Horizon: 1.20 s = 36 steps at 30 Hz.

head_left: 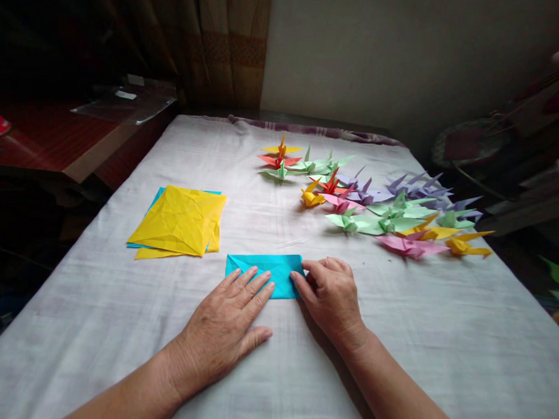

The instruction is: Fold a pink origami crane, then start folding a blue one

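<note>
A blue sheet of origami paper [283, 271], folded into a rectangle, lies on the white cloth in front of me. Crease lines show on its left part. My left hand [228, 318] rests flat on the lower left of the paper, fingers stretched out and thumb spread to the side. At the opposite end, my right hand [331, 292] pinches the paper's right edge between thumb and index finger, its other fingers curled. Left of the hands sits a stack of creased yellow sheets [179, 220], with blue paper corners showing from beneath.
Several folded paper cranes [395, 214] in green, purple, pink, red and yellow spread over the right and back of the cloth-covered table [272, 382]. A brown wooden surface [45, 153] at the left holds a clear plastic bag [131, 104]. A pale wall rises behind.
</note>
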{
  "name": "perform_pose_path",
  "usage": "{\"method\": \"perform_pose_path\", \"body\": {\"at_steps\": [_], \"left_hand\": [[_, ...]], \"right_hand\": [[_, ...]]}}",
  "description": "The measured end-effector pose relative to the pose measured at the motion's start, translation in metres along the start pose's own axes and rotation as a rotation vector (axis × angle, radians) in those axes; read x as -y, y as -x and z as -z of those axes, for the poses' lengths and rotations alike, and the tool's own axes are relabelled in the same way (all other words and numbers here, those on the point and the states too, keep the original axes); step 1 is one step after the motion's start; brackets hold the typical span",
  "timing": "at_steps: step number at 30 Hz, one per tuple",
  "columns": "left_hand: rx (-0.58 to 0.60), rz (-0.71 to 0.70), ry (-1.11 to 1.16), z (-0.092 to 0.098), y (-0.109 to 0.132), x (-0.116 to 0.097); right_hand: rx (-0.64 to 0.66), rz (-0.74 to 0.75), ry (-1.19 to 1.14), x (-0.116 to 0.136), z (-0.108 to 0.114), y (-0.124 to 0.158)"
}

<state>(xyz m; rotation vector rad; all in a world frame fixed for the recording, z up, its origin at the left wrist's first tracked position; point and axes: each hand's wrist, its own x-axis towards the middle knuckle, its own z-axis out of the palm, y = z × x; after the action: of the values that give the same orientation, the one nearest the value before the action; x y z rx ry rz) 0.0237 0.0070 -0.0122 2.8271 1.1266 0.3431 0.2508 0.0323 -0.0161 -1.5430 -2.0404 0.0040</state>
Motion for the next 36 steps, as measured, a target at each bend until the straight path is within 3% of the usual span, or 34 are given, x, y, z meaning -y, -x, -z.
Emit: {"method": "perform_pose_path", "body": {"at_steps": [17, 26, 31, 36], "left_hand": [[0.007, 0.027, 0.036, 0.002, -0.001, -0.001], [0.009, 0.023, 0.032, 0.001, -0.003, -0.002], [-0.012, 0.03, 0.047, 0.0, -0.002, -0.002], [-0.019, 0.017, 0.032, -0.002, -0.002, -0.001]], "right_hand": [[-0.011, -0.028, 0.009, 0.0, -0.001, 0.002], [-0.019, 0.151, -0.002, 0.003, 0.007, 0.005], [0.109, 0.291, -0.033, 0.013, 0.018, 0.02], [0.212, 0.315, 0.019, 0.014, 0.024, 0.032]]}}
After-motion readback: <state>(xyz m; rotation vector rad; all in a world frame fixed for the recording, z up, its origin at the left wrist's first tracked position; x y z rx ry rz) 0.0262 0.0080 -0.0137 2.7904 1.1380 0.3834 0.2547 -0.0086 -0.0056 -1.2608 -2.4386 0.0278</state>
